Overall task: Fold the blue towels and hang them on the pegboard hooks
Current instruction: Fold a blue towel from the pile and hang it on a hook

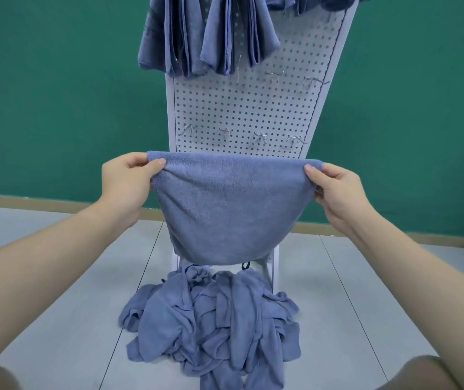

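Fingers and thumb of the left hand (125, 178) are pinching the upper left corner of a blue towel (230, 209), which is hanging spread in the air in front of the white pegboard (242, 108). Folded towels (208, 38) are draping from hooks near the pegboard's top, and a crumpled pile of towels (213, 325) is lying on the floor below. The right hand (337, 190) is gripping the towel's upper right corner.

Held towel (225, 209) before pegboard (247, 114); towel pile (211, 325) below, on floor (365, 305).
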Available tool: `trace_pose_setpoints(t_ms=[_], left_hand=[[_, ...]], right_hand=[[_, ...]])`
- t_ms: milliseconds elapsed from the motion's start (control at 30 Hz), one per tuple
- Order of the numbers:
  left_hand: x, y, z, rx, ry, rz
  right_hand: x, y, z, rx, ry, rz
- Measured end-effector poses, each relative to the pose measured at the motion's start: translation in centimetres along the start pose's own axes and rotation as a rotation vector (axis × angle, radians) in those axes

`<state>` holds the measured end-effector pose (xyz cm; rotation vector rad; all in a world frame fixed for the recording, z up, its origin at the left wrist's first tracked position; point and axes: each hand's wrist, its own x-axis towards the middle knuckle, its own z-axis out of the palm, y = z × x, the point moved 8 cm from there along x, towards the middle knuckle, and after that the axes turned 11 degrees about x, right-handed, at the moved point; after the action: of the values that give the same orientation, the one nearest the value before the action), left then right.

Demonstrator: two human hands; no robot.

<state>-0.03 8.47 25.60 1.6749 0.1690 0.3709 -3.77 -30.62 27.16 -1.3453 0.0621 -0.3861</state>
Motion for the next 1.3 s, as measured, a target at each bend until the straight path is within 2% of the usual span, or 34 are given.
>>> trace_pose_setpoints(t_ms=[133,300,367,467,600,767,867,1133,1300], left_hand=[[0.2,-0.2,-0.4,-0.031,0.063,-0.026],[0.2,-0.5,0.3,-0.013,-0.092,-0.042],[0.3,-1.0,0.3,0.039,-0.118,-0.053],[0.7,-1.6,0.2,0.153,-0.129,-0.034],[1.0,-3.4,-0.3,0.273,-0.083,-0.056],[1.1,-5.3,-0.3,0.332,-0.061,-0.107],[1.4,-5.2,-0.2,0.349,-0.056,-0.089],[0.3,-4.8,0.2,0.415,0.003,-0.092],[-1.3,-2.8,2.1,0.444,-0.029,-0.040]], right_hand=[[0.0,-1.2,-0.2,-0.079,0.023,-0.075],[0.2,-0.8,-0.9,-0.092,0.076,-0.054],[0.3,0.1,-1.1,-0.086,0.057,0.003],[-0.1,2.8,-0.8,-0.162,-0.044,0.186],[-1.2,5.6,-0.5,-0.266,-0.134,0.373],[-1.2,7.3,-2.1,-0.296,-0.072,0.411],[-1.3,7.7,-2.0,-0.315,-0.099,0.414],[-3.2,8.2,2.1,-0.344,-0.182,0.446],[-4.7,8.2,5.3,-0.236,-0.189,0.475]])
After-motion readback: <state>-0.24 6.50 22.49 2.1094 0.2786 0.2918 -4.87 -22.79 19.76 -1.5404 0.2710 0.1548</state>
